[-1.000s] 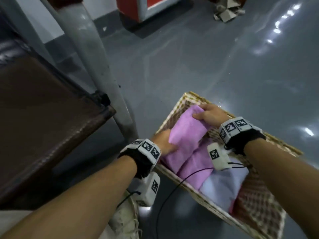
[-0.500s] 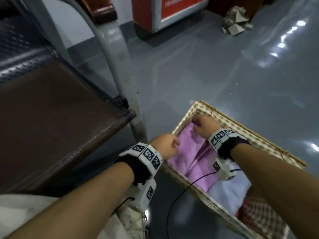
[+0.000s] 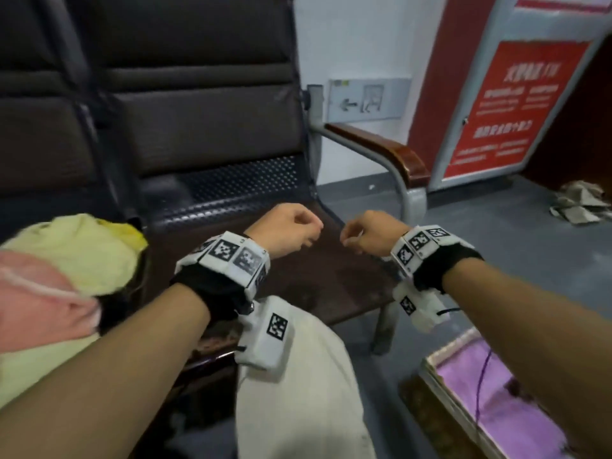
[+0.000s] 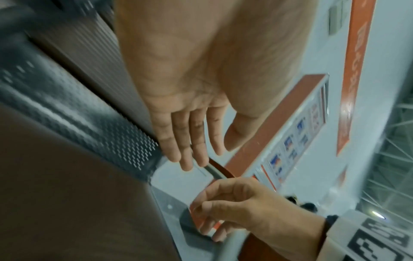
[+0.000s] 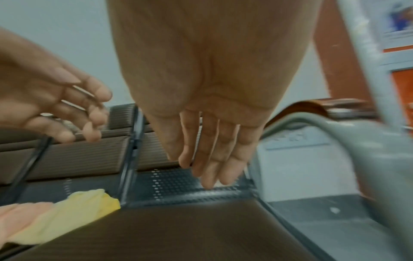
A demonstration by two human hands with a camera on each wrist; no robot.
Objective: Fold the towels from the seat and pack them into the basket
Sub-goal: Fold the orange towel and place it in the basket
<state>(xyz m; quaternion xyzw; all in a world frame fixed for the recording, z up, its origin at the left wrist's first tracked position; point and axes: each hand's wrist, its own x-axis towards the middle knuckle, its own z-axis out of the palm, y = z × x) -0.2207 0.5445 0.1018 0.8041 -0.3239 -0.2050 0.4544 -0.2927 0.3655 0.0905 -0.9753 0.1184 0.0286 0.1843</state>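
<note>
My left hand (image 3: 291,233) and right hand (image 3: 367,233) hover side by side over the bare brown seat (image 3: 331,279), and neither holds anything. The wrist views show the left hand's fingers (image 4: 190,141) and the right hand's fingers (image 5: 212,150) relaxed and nearly straight. A crumpled yellow towel (image 3: 76,250) and a pink towel (image 3: 43,303) lie piled on the neighbouring seat to the left, also in the right wrist view as yellow towel (image 5: 73,211). The wicker basket (image 3: 440,385) stands on the floor at the lower right with a folded purple towel (image 3: 503,399) inside.
A grey metal armrest with a wooden top (image 3: 390,154) borders the seat on the right. My leg in light trousers (image 3: 298,376) is in front of the seat. A red signboard (image 3: 530,104) and cardboard scraps (image 3: 579,203) are at the far right.
Both hands have left the purple towel in the basket and risen to above the seat. The head view has swung up from the basket to the chairs.
</note>
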